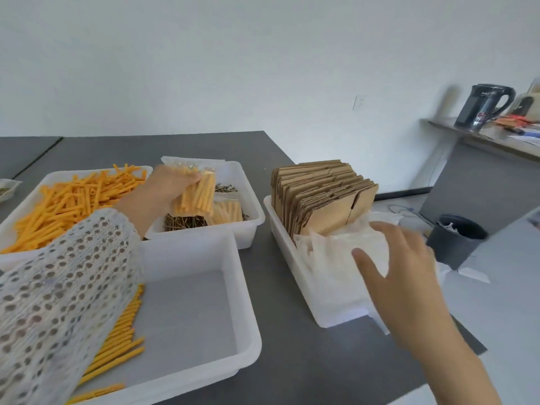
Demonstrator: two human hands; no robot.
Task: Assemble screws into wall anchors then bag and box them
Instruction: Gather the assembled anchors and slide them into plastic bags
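Anchors with screws in them, already sealed in a clear bag, are hanging from my left hand; its fingers are curled tight round the top of that bag, holding it up over the back tray. Right under those fingers I can see loose screws and another filled bag lying in that tray. Off to the outer side of the left fingers sits the tray of loose orange anchors, and nearer me there's a mostly bare tray with a few assembled anchors along its edge.

My right hand is spread flat, fingers apart and relaxed, resting on the stack of empty plastic bags in the long tray. Just beyond those fingertips the folded cardboard boxes stand upright in the same tray. All of it's on the grey bench.
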